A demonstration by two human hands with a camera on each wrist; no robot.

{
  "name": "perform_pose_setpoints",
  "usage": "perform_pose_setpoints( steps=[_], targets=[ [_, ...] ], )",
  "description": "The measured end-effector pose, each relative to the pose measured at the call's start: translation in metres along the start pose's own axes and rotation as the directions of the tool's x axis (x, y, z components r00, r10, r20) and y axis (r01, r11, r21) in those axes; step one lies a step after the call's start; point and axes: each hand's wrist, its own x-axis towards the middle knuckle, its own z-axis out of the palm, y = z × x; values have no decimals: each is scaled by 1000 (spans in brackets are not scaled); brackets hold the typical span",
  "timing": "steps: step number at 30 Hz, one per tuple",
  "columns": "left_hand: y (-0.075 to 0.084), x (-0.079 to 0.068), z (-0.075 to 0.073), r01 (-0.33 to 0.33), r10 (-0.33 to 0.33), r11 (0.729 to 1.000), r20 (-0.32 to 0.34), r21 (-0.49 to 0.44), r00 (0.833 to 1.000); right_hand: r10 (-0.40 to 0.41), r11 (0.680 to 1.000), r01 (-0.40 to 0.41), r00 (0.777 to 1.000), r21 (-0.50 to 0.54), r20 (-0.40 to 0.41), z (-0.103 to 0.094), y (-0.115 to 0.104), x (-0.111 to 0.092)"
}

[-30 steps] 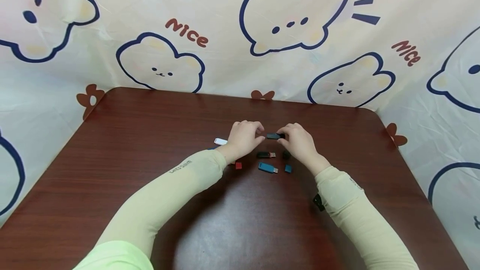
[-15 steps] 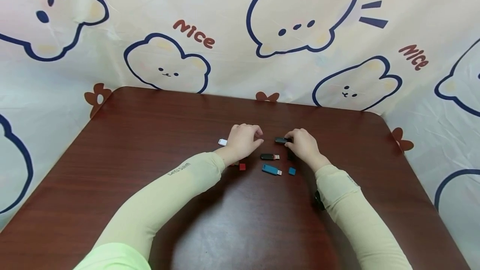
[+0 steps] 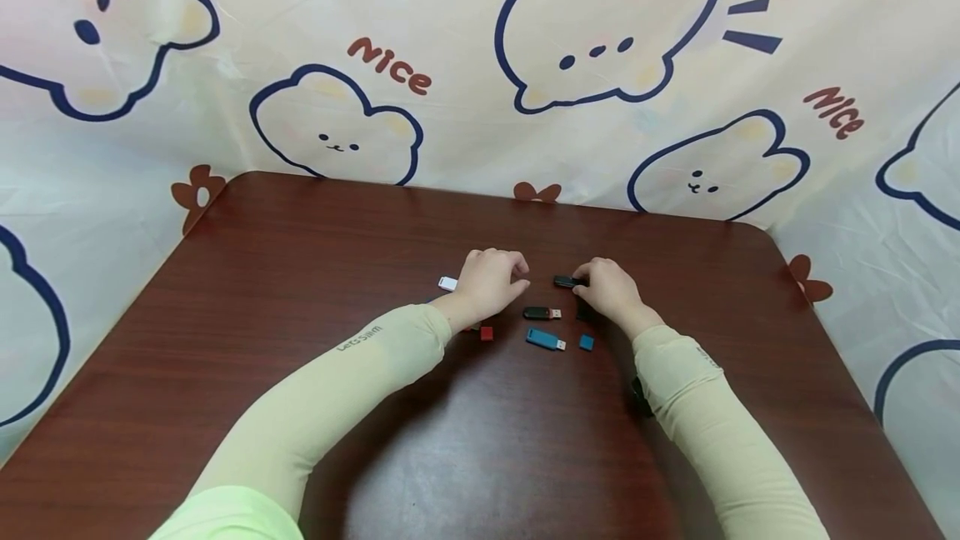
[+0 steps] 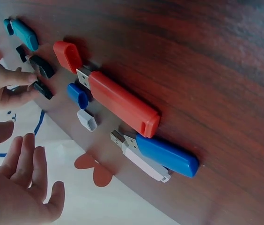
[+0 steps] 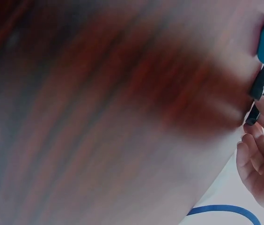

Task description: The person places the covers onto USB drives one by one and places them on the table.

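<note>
My right hand (image 3: 609,290) pinches a black USB stick (image 3: 565,282) between thumb and fingers, low over the table at the back of the group. My left hand (image 3: 487,283) hovers to its left, holding nothing, with fingers loosely bent and thumb apart. In front of the hands lie a dark uncapped USB stick (image 3: 537,313) with its black cap (image 4: 21,53), and a teal-blue stick (image 3: 543,339) with its cap (image 3: 587,342). The left wrist view shows an uncapped red USB stick (image 4: 125,103), a blue one (image 4: 169,157) and a white one (image 4: 143,168) near my left hand.
Loose caps lie by their sticks: a red cap (image 4: 67,56), a blue cap (image 4: 77,96) and a white cap (image 4: 87,120). The brown wooden table (image 3: 450,457) meets a patterned curtain (image 3: 465,140) at its back and sides.
My right hand has shifted slightly right with the black USB stick, widening the gap to my left hand. The head view has turned a little. In the last half second almost nothing moves.
</note>
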Motion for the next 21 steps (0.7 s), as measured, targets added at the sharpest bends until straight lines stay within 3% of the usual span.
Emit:
perform_pose_setpoints(
  steps=[12, 21],
  targets=[
    [6, 0, 3, -26, 23, 999, 80, 30, 997, -3, 1000, 3, 1000, 1, 14, -3, 1, -2],
    [19, 3, 14, -61, 22, 982, 211, 181, 977, 13, 1000, -13, 1000, 9, 2, -7, 6, -8]
  ],
)
